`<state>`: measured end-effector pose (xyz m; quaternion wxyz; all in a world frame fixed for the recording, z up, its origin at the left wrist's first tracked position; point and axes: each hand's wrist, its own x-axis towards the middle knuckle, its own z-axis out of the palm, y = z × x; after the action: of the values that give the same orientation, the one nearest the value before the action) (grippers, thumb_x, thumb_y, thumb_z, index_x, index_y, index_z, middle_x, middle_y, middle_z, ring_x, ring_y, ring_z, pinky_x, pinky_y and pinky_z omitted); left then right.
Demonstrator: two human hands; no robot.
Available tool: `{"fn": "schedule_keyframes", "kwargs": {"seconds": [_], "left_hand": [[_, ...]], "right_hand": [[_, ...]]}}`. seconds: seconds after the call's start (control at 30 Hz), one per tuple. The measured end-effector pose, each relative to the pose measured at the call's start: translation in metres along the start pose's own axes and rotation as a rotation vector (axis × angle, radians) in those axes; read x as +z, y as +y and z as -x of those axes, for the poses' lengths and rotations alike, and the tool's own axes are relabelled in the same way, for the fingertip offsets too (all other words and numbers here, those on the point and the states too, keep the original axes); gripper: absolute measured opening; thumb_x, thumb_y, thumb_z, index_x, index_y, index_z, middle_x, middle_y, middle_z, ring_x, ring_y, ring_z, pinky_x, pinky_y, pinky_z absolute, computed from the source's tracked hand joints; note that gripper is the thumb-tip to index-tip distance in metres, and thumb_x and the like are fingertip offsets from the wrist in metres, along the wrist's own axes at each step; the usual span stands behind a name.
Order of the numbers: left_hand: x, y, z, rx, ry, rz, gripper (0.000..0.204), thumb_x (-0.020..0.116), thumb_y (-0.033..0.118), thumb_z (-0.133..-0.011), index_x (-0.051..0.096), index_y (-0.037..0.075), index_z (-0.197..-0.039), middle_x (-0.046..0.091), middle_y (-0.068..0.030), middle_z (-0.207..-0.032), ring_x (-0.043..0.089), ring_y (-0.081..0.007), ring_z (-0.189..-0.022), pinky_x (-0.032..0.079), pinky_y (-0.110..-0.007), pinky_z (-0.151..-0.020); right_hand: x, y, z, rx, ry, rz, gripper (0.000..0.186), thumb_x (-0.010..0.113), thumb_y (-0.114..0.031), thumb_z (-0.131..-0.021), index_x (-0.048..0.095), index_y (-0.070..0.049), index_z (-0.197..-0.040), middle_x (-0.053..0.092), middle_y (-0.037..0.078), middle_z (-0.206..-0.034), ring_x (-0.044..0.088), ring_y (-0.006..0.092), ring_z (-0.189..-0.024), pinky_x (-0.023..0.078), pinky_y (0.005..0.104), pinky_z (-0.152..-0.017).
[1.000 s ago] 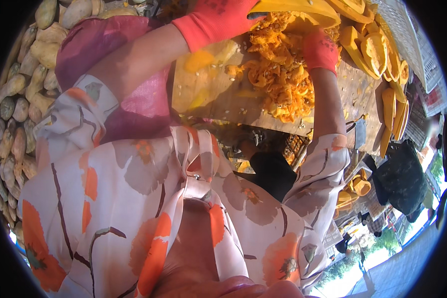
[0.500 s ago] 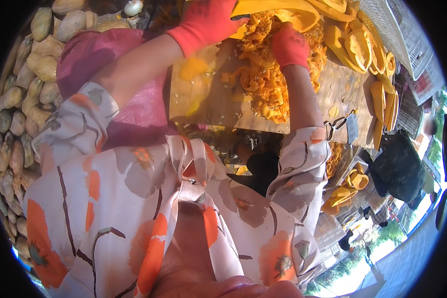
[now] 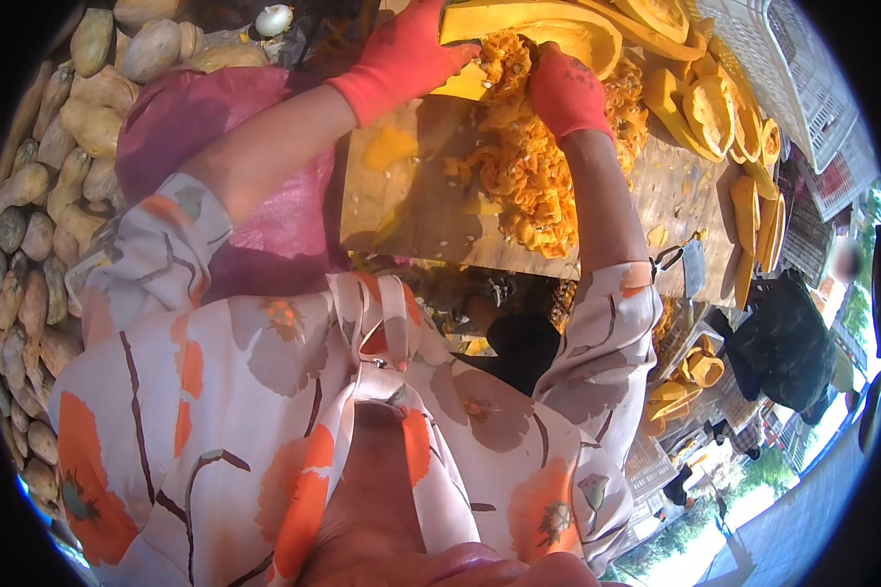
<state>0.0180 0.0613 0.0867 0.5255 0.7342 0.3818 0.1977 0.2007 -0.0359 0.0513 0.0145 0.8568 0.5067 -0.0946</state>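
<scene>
A halved squash (image 3: 582,37) with orange flesh is tilted at the far edge of a wooden board (image 3: 411,220). My left hand (image 3: 406,61), in a red glove, grips its left end, the thumb lying toward the hollow. Just inside the near rim, my right hand (image 3: 568,93), gloved alike, is closed; what its fingers hold is hidden. Stringy pulp with pale seeds (image 3: 533,186) is heaped on the board below the squash and around my right hand. A strand of pulp hangs between my two hands.
Several cut squash halves (image 3: 707,106) are stacked at the board's right end. Whole squashes (image 3: 88,127) are piled at the left, beside a pink sack (image 3: 274,210). White plastic crates (image 3: 798,73) stand at the far right. A dark bag (image 3: 783,338) is at the right.
My right hand has shifted slightly left and up inside the squash half. More pulp now hangs out at its rim, and the heap has spread a little toward me.
</scene>
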Motion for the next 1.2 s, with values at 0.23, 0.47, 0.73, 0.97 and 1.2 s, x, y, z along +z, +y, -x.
{"fn": "schedule_keyframes", "kwargs": {"seconds": [0.23, 0.47, 0.73, 0.97, 1.2], "left_hand": [[0.015, -0.029, -0.01, -0.098, -0.046, 0.096, 0.046, 0.073, 0.011, -0.082, 0.052, 0.009, -0.124, 0.065, -0.0025, -0.098, 0.06, -0.0085, -0.079, 0.051, -0.025, -0.069], [0.005, -0.06, -0.025, -0.142, 0.065, 0.452, 0.044, 0.072, 0.009, -0.081, 0.052, 0.009, -0.12, 0.064, -0.0077, -0.104, 0.064, -0.0178, -0.092, 0.054, -0.033, -0.071], [-0.004, -0.029, -0.02, -0.421, -0.059, 0.719, 0.042, 0.07, 0.011, -0.083, 0.049, 0.008, -0.119, 0.063, -0.0095, -0.107, 0.065, -0.0261, -0.094, 0.057, -0.048, -0.065], [0.003, -0.029, -0.015, -0.538, 0.046, 0.695, 0.048, 0.073, 0.008, -0.08, 0.048, 0.009, -0.12, 0.06, -0.0119, -0.109, 0.064, -0.0303, -0.091, 0.057, -0.05, -0.061], [0.011, -0.066, 0.018, -0.527, 0.002, 0.863, 0.037, 0.062, 0.017, -0.091, 0.05, 0.01, -0.126, 0.063, -0.0092, -0.113, 0.065, -0.0326, -0.097, 0.057, -0.054, -0.074]], "right_hand": [[-0.001, 0.025, -0.039, 0.311, 0.013, -0.099, 0.029, 0.047, -0.021, -0.086, 0.066, -0.003, -0.099, 0.067, 0.023, -0.102, 0.063, 0.0393, -0.099, 0.05, 0.0462, -0.085], [-0.036, -0.026, 0.032, 0.232, 0.305, -0.636, 0.023, 0.054, -0.022, -0.089, 0.054, 0.0, -0.095, 0.066, 0.023, -0.084, 0.063, 0.0424, -0.084, 0.048, 0.0497, -0.075], [0.094, -0.119, 0.135, 0.161, 0.583, -1.434, 0.04, 0.048, 0.001, -0.086, 0.051, 0.001, -0.126, 0.064, 0.017, -0.11, 0.062, 0.0256, -0.102, 0.047, 0.0335, -0.088], [0.089, -0.031, 0.082, 0.248, 0.635, -1.255, 0.033, 0.051, -0.001, -0.089, 0.051, 0.005, -0.121, 0.064, 0.021, -0.1, 0.062, 0.0308, -0.092, 0.048, 0.0353, -0.083], [0.054, -0.014, 0.079, 0.364, 0.75, -1.488, 0.023, 0.047, -0.003, -0.089, 0.057, 0.001, -0.109, 0.064, 0.017, -0.094, 0.06, 0.0217, -0.084, 0.047, 0.0335, -0.078]]}}
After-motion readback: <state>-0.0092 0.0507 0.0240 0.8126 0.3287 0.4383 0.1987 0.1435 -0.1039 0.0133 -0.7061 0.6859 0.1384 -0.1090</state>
